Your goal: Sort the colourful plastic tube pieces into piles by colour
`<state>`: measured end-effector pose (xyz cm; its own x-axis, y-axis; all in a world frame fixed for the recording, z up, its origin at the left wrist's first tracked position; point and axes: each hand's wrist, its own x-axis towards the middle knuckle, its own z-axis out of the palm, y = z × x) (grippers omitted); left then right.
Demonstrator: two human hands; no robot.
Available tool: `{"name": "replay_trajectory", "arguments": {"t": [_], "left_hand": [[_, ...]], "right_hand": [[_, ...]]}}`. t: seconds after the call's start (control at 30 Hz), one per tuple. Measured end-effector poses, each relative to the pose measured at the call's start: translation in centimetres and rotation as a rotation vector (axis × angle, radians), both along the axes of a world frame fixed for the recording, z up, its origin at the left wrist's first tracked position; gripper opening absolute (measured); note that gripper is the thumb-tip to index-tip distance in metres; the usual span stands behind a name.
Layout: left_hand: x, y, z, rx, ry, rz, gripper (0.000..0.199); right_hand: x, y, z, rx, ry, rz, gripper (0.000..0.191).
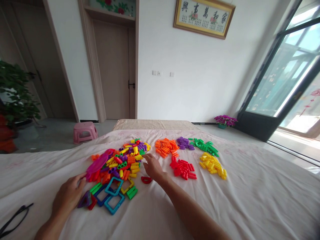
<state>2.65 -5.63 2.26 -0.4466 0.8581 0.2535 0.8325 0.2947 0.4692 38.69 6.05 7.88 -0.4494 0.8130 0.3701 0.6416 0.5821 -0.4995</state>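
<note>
My left hand (71, 190) holds the edge of a magenta plastic piece (100, 163) that lies tilted over the left side of a mixed heap of colourful blocks (122, 163). At the heap's right edge, my right hand (151, 165) has its fingers closed at a yellow block (138, 157). A red half-round piece (146, 180) lies just below that hand. In front of the heap are blue square frames (114, 202), a yellow frame (128, 186), green blocks (132, 192) and a purple triangle (85, 200).
Right of the heap lie separate piles: orange (166, 146), purple (183, 143), green (206, 146), red (183, 168) and yellow (213, 165). A black cord-like item (17, 216) lies at the lower left. A pink stool (85, 131) stands beyond the cloth-covered surface (250, 200).
</note>
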Motion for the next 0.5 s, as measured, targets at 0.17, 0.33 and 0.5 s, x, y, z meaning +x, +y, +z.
{"name": "replay_trajectory", "arguments": {"t": [0.17,0.33,0.5], "left_hand": [[0.3,-0.1,0.2,0.003,-0.013,-0.008,0.053],[0.1,0.0,0.0,-0.003,-0.008,-0.005,0.051],[-0.3,0.1,-0.3,-0.048,-0.003,0.013,0.052]], "right_hand": [[-1.8,1.2,0.0,-0.006,-0.098,0.017,0.037],[-0.8,1.3,-1.1,-0.010,-0.063,-0.056,0.026],[0.8,0.6,-1.6,-0.009,0.016,-0.095,0.023]]}}
